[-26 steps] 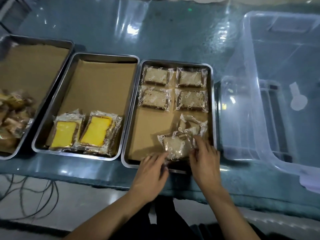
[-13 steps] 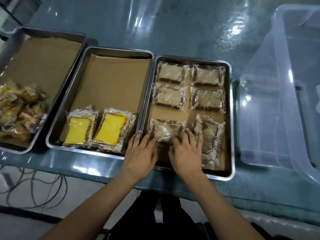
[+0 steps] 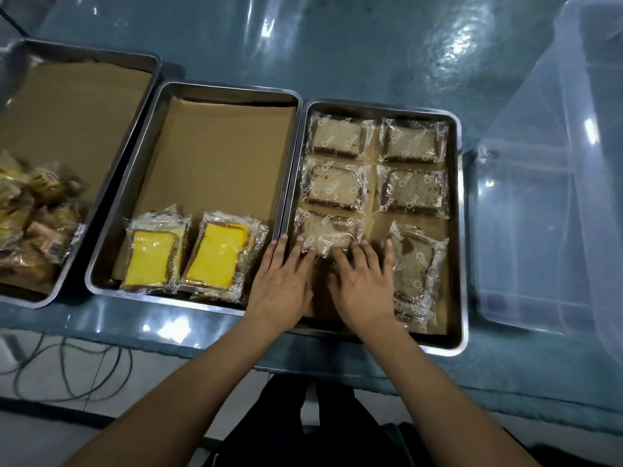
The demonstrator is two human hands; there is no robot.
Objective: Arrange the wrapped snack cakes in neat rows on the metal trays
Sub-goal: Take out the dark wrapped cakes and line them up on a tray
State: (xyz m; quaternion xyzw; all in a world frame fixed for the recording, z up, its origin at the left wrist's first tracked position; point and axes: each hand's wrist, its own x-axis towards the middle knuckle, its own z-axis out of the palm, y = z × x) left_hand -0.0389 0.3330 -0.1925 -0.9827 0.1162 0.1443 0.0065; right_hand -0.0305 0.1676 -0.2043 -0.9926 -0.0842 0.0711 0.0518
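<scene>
Both flat, spread hands, left hand [image 3: 281, 284] and right hand [image 3: 364, 285], are pressing a clear-wrapped brown snack cake [image 3: 328, 232] inside the paper-lined rectangular metal tray [image 3: 459, 230], beside five others.

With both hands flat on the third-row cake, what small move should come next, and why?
Probably the right hand should turn the tilted cake square beside the third-row cake: it lies lengthwise and askew, while the four above sit crosswise in pairs.

The trays [image 3: 460, 230] are made of shiny smooth metal and lined with dull brown paper [image 3: 215, 156]. The cakes [image 3: 337, 187] are wrapped in crinkly clear plastic. The bench [image 3: 371, 55] is covered with glossy film. The box [image 3: 546, 210] is clear plastic.
</scene>
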